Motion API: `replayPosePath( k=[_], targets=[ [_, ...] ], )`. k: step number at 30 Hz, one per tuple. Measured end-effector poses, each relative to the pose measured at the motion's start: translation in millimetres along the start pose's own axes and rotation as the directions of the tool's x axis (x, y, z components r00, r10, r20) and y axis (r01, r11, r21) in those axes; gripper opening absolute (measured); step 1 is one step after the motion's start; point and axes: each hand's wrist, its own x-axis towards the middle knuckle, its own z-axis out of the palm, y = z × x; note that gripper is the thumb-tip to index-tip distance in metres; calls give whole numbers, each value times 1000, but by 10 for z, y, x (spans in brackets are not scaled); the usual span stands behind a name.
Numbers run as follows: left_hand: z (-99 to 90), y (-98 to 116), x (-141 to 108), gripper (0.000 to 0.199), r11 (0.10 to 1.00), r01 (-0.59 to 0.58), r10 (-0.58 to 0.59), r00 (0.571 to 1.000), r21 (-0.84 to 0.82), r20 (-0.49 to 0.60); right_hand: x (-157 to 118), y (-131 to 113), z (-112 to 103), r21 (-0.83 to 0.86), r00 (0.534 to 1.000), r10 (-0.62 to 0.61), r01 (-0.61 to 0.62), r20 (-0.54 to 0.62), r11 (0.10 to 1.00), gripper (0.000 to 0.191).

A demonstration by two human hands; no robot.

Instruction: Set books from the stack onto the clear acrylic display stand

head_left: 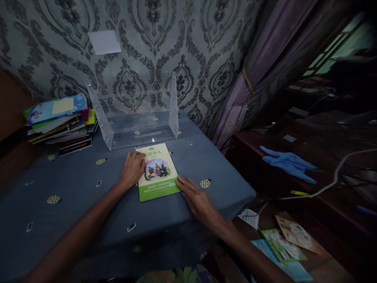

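Observation:
A children's book with a pale cover, a green band along its bottom and a picture of several figures lies on the blue tablecloth. My left hand rests at its left edge, the fingertips over the border of the cover. At the lower right edge, the stretched fingers of my right hand touch the book. Neither hand is wrapped round it; both look open. Just behind the book stands a clear acrylic rack with upright side panels.
A stack of books stands at the table's left, against the wall. To the right, a dark red cabinet bears a blue glove and a pale cable. Lower down lie several booklets. A purple curtain hangs behind the table's right corner.

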Motion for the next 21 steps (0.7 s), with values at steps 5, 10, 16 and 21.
replayPosePath(
  k=[5,10,16,21],
  targets=[
    [-56,27,29,27,998,3,-3,1000,62,12,39,20,-90,10,1000,26,-26,10,1000,53],
    [-57,-23,80,27,1000,7,-7,1000,16,-13,161,55,-226,67,999,38,-40,27,997,41],
    [9,-77,72,31,997,15,-18,999,-73,-45,663,230,-114,90,997,14,-21,69,996,43],
    [6,-64,64,29,998,21,-23,999,-58,-44,1216,483,215,39,992,-26,21,125,999,40]
  ],
)
